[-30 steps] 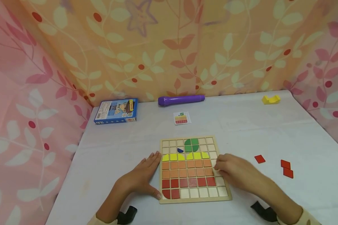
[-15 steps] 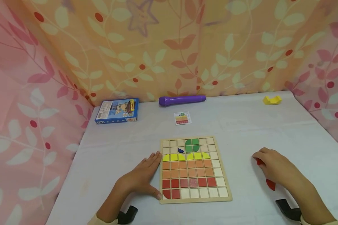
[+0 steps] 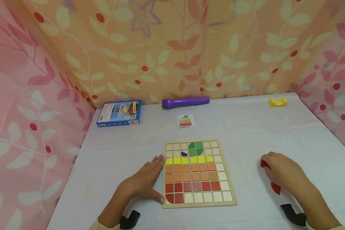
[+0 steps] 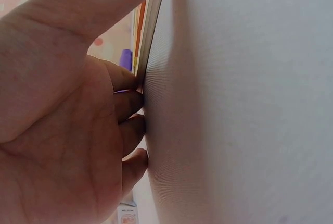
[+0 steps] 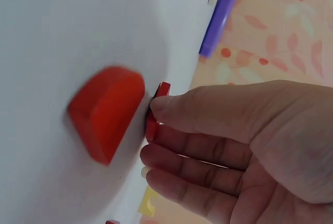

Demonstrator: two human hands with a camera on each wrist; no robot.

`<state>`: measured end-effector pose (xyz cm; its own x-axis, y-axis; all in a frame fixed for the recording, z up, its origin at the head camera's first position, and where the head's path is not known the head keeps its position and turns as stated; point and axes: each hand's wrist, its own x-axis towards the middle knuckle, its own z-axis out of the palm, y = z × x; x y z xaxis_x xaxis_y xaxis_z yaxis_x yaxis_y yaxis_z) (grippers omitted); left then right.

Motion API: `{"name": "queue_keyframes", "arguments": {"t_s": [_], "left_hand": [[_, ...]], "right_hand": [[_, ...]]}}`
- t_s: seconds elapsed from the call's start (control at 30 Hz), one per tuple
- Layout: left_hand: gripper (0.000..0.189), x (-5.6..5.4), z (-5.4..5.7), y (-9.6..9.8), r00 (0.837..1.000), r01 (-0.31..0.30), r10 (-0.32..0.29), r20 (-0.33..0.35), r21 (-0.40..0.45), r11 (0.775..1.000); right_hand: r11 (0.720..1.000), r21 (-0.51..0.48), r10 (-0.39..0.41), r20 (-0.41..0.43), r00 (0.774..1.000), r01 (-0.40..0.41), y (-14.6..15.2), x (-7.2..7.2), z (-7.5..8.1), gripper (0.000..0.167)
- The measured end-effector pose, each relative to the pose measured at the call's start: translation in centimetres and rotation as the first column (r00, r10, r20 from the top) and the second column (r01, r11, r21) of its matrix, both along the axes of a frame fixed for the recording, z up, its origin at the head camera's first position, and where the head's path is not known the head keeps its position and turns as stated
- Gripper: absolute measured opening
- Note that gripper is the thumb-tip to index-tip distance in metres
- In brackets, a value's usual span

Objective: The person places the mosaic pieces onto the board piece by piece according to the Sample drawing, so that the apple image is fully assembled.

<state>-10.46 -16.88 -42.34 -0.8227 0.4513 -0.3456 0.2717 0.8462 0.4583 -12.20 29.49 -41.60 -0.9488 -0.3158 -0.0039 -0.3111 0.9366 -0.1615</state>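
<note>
A wooden grid board (image 3: 199, 206) lies in front of me, with green, blue, yellow, orange and red tiles in its cells. My left hand (image 3: 142, 180) rests at its left edge, fingers stretched out and thumb by the lower left corner. Off to the board's right, my right hand (image 3: 283, 169) pinches a small red tile (image 5: 152, 125) between thumb and index finger, close to the tabletop. Beside that hand lies a red piece with one curved edge (image 3: 275, 188), larger in the right wrist view. My right hand hides the tabletop beneath it.
Behind the board is a small card (image 3: 186, 120) printed with a coloured grid. Farther back lie a blue box (image 3: 119, 113), a purple stick-shaped object (image 3: 185, 102) and a yellow notched block (image 3: 277, 102). Patterned cloth (image 3: 172, 48) hangs around the white table.
My right hand has gone from the board's right edge out to the loose red pieces and shifted slightly there. My left hand stays at the board.
</note>
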Motion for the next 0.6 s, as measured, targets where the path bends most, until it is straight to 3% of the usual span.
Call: {"name": "queue_keyframes", "arguments": {"t_s": [0.33,0.6], "left_hand": [[0.142,0.0,-0.2,0.0,1.000,-0.002,0.002,-0.005,-0.006,1.000],[0.142,-0.1,-0.3,0.0,1.000,0.000,0.000,-0.009,-0.013,1.000]], "right_hand": [[0.998,-0.041,0.048,-0.038,0.998,-0.050,-1.6,0.6,0.1,0.023],[0.995,-0.046,0.086,-0.051,0.995,-0.088,-5.0,1.4,0.7,0.025]]}}
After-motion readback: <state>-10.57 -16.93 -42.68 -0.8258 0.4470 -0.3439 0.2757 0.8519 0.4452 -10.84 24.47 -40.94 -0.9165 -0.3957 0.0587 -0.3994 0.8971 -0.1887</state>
